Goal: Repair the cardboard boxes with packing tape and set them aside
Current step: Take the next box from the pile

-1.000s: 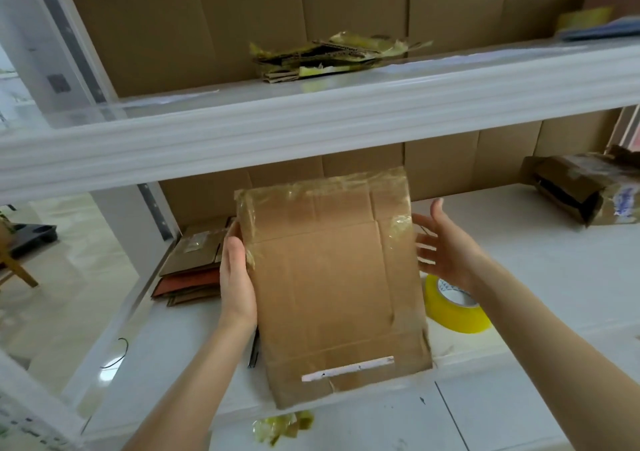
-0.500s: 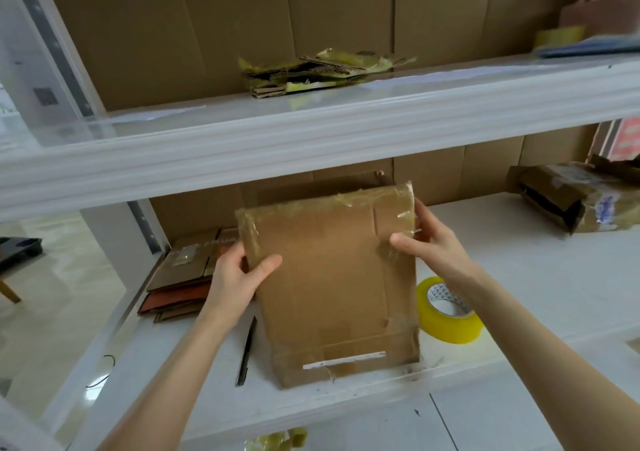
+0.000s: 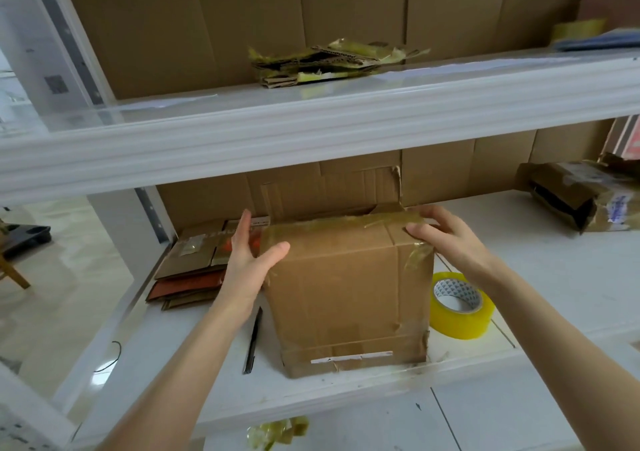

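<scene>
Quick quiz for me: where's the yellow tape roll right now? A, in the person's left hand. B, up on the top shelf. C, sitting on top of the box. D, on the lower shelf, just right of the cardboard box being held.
D: the yellow tape roll lies flat on the lower shelf, just to the right of the cardboard box, and no hand is touching it.

We note open shelf (image 3: 554, 277) between tape roll (image 3: 459, 307) and crumpled box (image 3: 581, 198). Left of the cardboard box (image 3: 349, 295), pen (image 3: 252, 340) and flat cartons (image 3: 194, 267) crowd the way (upper shelf beam (image 3: 311, 128) caps headroom).
</scene>
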